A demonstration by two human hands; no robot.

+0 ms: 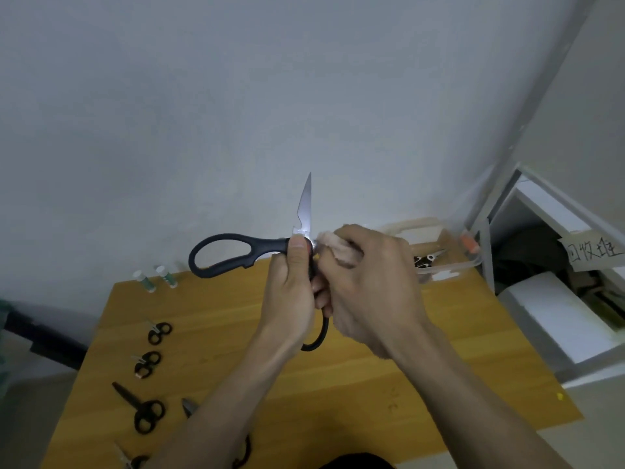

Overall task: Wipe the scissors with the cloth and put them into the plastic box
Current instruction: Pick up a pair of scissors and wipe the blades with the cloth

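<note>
Across the lower half of the frame I see the wooden table (355, 384), with the clear plastic box (436, 262) at its far right edge, right of centre, and several small scissors (143, 412) lying at lower left. At frame centre I see the large black-handled kitchen scissors (236, 250) held open above the table, my left hand (291, 292) curled round a handle at the pivot, one blade pointing up. My right hand (368, 286) pinches the pinkish cloth (333, 247) against the pivot; I judge the scissors stiff, fairly heavy and sharp-edged, best held by the handles, the cloth soft.
</note>
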